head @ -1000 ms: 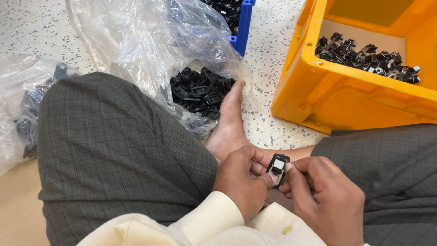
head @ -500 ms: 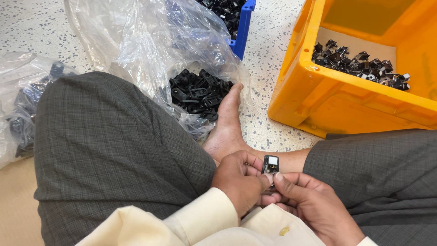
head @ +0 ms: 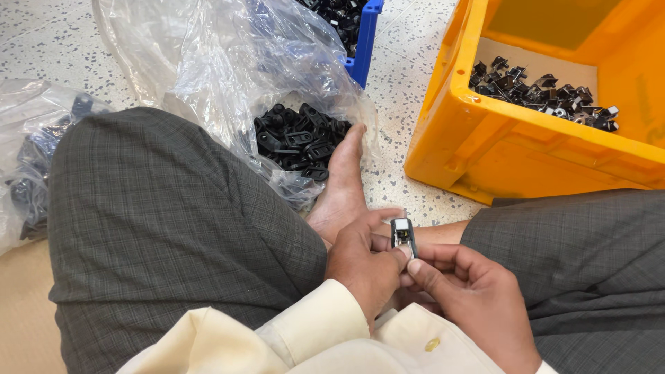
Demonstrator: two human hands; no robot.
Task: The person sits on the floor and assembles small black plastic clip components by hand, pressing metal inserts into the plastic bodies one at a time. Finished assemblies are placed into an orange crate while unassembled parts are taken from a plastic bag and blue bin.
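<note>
A small black part with a silver metal piece (head: pixel 402 234) stands upright between my two hands, low in the middle of the view. My left hand (head: pixel 360 260) grips it from the left with thumb and fingers. My right hand (head: pixel 464 294) pinches its lower end from the right. Both hands rest above my crossed legs in grey checked trousers. A bare foot (head: pixel 343 183) lies just beyond them on the speckled floor.
A clear plastic bag (head: pixel 228 69) holds a heap of black plastic parts (head: pixel 298 138) by the foot. An orange crate (head: pixel 478 145) at right holds several assembled parts (head: pixel 547 93). A blue bin (head: pixel 364 41) stands at the top. Another bag of parts (head: pixel 34 152) lies at left.
The small part has turned upright and shifted slightly left between my hands. My right hand has slid lower on it. The view has drifted a little.
</note>
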